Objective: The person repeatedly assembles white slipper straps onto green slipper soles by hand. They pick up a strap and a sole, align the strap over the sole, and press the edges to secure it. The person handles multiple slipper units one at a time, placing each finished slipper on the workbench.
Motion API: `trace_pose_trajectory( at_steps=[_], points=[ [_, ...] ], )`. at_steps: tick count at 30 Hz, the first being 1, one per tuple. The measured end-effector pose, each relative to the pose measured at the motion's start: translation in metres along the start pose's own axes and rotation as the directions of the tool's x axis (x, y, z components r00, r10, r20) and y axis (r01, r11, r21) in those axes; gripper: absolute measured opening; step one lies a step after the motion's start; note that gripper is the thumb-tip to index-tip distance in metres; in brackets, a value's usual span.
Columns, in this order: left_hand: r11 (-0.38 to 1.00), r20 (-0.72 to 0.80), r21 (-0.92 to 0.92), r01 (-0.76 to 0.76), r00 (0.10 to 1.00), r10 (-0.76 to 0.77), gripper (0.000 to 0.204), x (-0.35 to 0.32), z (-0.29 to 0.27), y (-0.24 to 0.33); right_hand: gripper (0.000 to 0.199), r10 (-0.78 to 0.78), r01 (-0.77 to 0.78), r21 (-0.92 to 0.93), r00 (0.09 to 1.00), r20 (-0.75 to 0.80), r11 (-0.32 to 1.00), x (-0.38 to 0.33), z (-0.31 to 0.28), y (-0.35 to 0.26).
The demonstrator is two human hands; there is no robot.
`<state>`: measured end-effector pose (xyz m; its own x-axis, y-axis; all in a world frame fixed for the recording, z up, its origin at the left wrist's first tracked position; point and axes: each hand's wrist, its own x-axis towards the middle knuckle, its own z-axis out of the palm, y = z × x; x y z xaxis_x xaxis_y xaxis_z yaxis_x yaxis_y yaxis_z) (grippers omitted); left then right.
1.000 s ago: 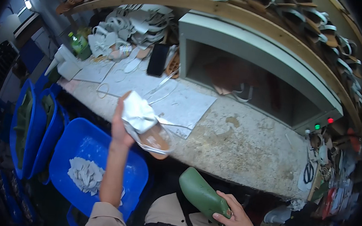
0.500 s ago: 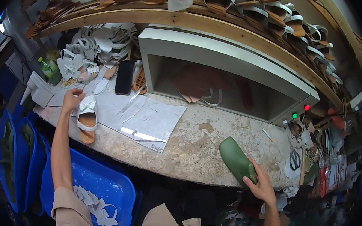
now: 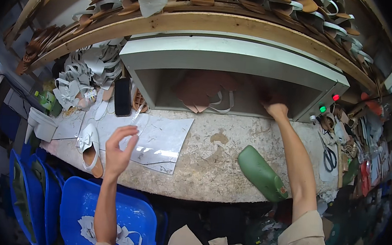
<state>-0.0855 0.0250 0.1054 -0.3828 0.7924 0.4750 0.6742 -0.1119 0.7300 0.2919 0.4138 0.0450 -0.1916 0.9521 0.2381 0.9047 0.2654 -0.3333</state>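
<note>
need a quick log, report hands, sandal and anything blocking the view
Left hand open over bench, seemingly empty. Right hand in grey cabinet, grip lost in shadow. Sandal, green shoe last on bench.

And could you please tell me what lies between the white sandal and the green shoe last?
In the head view, left to right: the left hand, a glossy sheet, then worn, stained benchtop.

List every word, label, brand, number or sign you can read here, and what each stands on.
None can be read.
Green bottle: any print is too small and blurred.
Green shoe last: marks at its end, too unclear to read.
Phone: dark screen, no text visible.
Grey metal box: no lettering discernible.
</note>
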Motion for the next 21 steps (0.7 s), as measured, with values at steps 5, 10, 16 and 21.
trace_pose_trajectory(
  at_steps=[5,10,16,21],
  points=[
    [0.986,0.119,-0.11,0.128,0.986,-0.115,0.016,-0.018,0.012,0.005,0.049,-0.011,-0.015,0.196,0.991,0.131,0.981,0.046,0.007,0.026],
    [0.836,0.266,-0.41,0.366,0.924,-0.274,0.022,-0.017,0.053,0.022,0.049,0.098,-0.237,0.703,0.968,0.232,0.671,0.006,-0.013,0.043],
    [0.269,0.614,-0.676,0.686,0.726,-0.311,0.048,-0.018,0.131,0.078,0.039,-0.324,-0.398,0.83,0.784,0.529,0.391,-0.153,-0.105,-0.028],
    [0.028,0.564,-0.79,0.612,0.746,-0.355,0.046,-0.034,0.173,0.098,0.055,-0.534,0.0,0.759,0.711,0.458,0.651,-0.223,-0.139,-0.043]
  ],
)
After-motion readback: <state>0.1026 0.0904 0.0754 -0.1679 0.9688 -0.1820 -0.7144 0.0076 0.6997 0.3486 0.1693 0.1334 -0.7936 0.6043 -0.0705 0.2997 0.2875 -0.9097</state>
